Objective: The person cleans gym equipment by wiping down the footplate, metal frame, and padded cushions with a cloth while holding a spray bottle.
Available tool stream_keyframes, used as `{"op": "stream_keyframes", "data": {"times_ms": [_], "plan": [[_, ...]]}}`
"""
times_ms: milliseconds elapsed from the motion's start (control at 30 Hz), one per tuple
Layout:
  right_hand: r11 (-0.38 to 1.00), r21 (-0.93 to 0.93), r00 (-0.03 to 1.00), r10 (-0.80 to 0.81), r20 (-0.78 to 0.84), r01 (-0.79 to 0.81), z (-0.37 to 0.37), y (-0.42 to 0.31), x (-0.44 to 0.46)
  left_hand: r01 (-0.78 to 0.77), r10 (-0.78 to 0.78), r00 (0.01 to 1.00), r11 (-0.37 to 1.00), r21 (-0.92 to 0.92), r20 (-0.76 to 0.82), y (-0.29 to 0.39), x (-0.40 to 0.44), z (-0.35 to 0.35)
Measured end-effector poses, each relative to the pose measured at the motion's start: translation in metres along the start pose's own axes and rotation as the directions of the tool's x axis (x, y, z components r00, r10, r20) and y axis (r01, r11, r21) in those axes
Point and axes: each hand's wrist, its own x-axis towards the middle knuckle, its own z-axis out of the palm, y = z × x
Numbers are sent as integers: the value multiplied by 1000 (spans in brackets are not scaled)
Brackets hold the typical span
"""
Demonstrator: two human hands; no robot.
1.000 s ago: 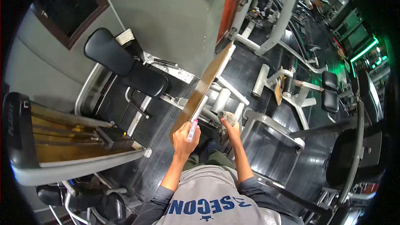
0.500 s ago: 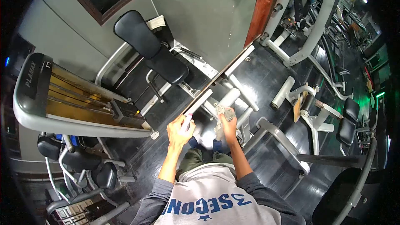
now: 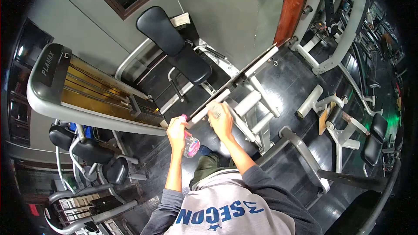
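Spray bottle (image 3: 191,145): hung slightly below and left of frame centre, top upward, long axis near vertical.
Left hand (image 3: 175,133): lay nearer; curled fingers around bottle's upper part, body below them.
Right hand (image 3: 223,124): held cloth (image 3: 215,110) near pale bar (image 3: 201,115); finger spacing blurred, could not tell.
Shift: brought cloth leftward, exposed more bottle than earlier.
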Motion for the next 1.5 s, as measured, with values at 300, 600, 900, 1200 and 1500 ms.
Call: {"op": "stream_keyframes", "data": {"times_ms": [300, 600, 900, 1200, 1500], "plan": [[985, -171, 978, -4, -207, -32, -36, 9, 44, 221, -235, 971, 956, -195, -52, -15, 5, -6], [961, -128, 962, -224, 153, 244, 1, 3, -11, 275, -289, 957, 927, -256, -20, -21, 3, -13], [996, 84, 964, 59, -259, -38, -22, 12, 51, 105, -119, 986, 987, -121, -119, -21, -5, 1], [879, 399, 947, 313, -66, -263, 44, 5, -13, 222, -224, 975, 963, -152, 8, -16, 7, -15], [915, 313, 911, 335, -242, -253, 24, 16, 32, 302, -302, 953, 924, -235, 35, -14, 7, -22]]}}
